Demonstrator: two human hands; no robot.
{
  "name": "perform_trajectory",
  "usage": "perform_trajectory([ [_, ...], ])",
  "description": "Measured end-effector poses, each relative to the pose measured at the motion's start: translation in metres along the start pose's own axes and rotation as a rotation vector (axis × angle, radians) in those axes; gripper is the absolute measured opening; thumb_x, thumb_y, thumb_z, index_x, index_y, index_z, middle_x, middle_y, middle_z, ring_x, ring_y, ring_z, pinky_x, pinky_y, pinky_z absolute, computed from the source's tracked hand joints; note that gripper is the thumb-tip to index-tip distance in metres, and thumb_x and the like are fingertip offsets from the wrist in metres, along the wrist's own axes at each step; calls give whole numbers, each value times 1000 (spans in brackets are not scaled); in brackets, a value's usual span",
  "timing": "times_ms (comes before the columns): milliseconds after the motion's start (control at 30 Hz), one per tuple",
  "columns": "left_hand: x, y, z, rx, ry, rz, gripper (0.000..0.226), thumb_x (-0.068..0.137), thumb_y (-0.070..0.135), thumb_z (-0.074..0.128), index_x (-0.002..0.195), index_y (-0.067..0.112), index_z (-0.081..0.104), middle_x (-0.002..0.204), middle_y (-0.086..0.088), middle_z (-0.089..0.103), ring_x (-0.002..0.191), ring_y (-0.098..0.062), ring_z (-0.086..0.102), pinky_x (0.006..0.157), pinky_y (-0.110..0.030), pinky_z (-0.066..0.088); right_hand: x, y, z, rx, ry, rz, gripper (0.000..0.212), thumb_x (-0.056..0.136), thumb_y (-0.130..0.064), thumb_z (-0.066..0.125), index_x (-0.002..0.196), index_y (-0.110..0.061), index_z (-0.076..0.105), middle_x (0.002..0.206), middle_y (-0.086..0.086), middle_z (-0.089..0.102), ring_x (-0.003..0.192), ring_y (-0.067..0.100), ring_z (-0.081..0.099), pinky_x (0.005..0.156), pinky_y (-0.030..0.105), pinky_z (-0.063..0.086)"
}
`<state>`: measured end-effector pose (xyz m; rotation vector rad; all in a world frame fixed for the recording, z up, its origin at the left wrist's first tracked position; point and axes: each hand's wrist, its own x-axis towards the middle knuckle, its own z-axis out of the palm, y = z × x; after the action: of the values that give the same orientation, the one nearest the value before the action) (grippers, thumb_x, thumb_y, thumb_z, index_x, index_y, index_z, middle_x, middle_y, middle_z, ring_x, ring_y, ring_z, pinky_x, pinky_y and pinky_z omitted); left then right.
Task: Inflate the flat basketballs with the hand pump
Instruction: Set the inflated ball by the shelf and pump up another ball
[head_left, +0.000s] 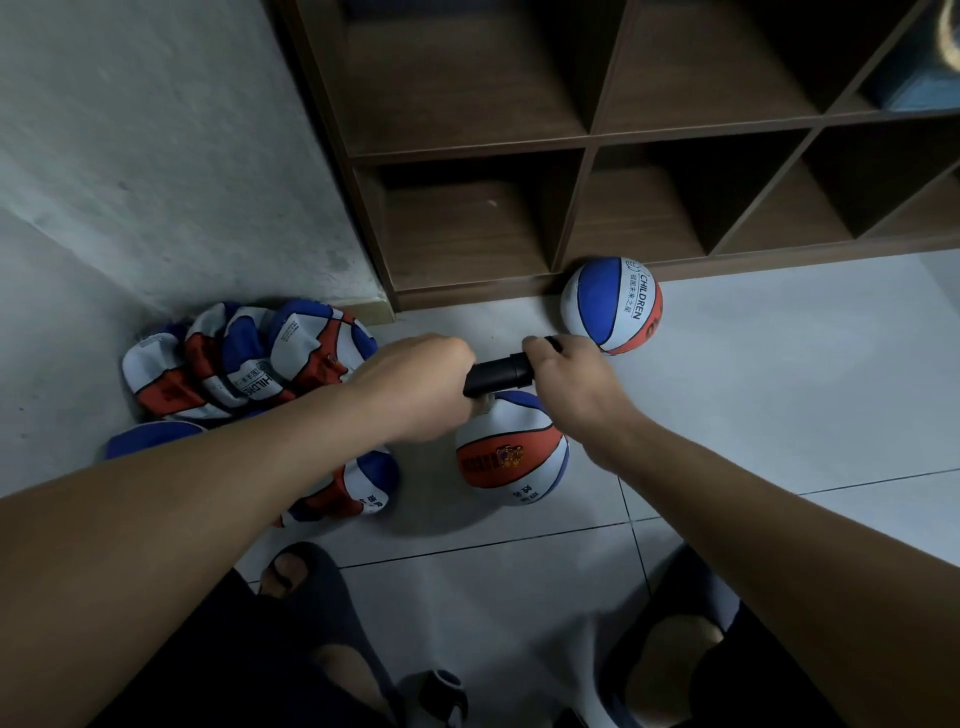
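Observation:
A black hand pump (500, 374) lies level between my two hands, just above a red, white and blue basketball (511, 452) on the floor. My left hand (415, 387) grips the pump's left end, next to the ball's top. My right hand (566, 379) is closed on the pump's right end, the handle. A round, full basketball (612, 305) rests against the shelf's base. Several flat, crumpled basketballs (244, 358) are heaped at the wall to the left, with more flat basketballs (358, 488) under my left forearm.
A dark wooden cubby shelf (587, 140) stands on the tiled floor behind the balls, its lower compartments bare. A grey wall (156, 130) is at the left. My feet in dark slippers (311, 582) are at the bottom of the view.

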<state>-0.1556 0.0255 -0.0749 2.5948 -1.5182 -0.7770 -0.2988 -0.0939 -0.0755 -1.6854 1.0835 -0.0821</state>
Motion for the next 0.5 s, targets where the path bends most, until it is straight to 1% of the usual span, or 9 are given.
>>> perform_trajectory([
  [100, 1, 2, 2, 0, -4, 5, 35, 99, 55, 69, 78, 28, 64, 65, 2, 63, 55, -19, 62, 49, -29, 39, 2, 1, -5, -18, 0, 12, 34, 107, -31, 50, 77, -14, 49, 62, -2, 42, 52, 14, 38, 48, 26, 32],
  [200, 3, -8, -4, 17, -6, 14, 33, 99, 52, 69, 78, 28, 66, 68, 2, 66, 59, -20, 66, 52, -29, 44, 8, 3, -16, 12, 70, 55, 33, 105, -29, 51, 84, -5, 56, 68, 1, 46, 63, 20, 42, 58, 33, 34],
  [267, 4, -21, -12, 46, 8, 9, 28, 100, 49, 70, 81, 29, 66, 71, 3, 68, 61, -18, 67, 54, -30, 48, 15, 2, -31, 68, 157, 94, 27, 102, -28, 52, 84, -9, 57, 70, 1, 47, 64, 22, 40, 58, 34, 33],
  [300, 5, -27, -15, 54, 26, 8, 26, 100, 48, 71, 82, 30, 66, 72, 3, 68, 62, -16, 67, 56, -32, 52, 18, 0, -38, 94, 194, 111, 24, 100, -27, 52, 81, -13, 56, 70, 1, 46, 63, 22, 38, 55, 32, 31],
  [367, 7, -37, -17, 67, 78, 7, 26, 100, 46, 73, 81, 30, 64, 74, 4, 68, 64, -16, 67, 61, -38, 59, 22, -3, -50, 137, 252, 126, 20, 97, -22, 51, 78, -16, 51, 69, 1, 41, 60, 21, 33, 51, 31, 27],
  [433, 8, -38, -16, 59, 103, 7, 29, 100, 46, 73, 78, 30, 62, 73, 4, 67, 65, -16, 66, 62, -38, 59, 23, -5, -51, 162, 288, 109, 19, 96, -20, 50, 78, -16, 50, 68, 0, 39, 60, 22, 32, 51, 32, 27],
  [500, 7, -32, -13, 49, 85, 6, 29, 100, 48, 72, 79, 30, 63, 73, 5, 67, 65, -16, 66, 59, -35, 54, 19, -4, -43, 133, 303, 74, 19, 98, -22, 49, 80, -15, 53, 69, 1, 42, 62, 22, 35, 54, 33, 29],
])
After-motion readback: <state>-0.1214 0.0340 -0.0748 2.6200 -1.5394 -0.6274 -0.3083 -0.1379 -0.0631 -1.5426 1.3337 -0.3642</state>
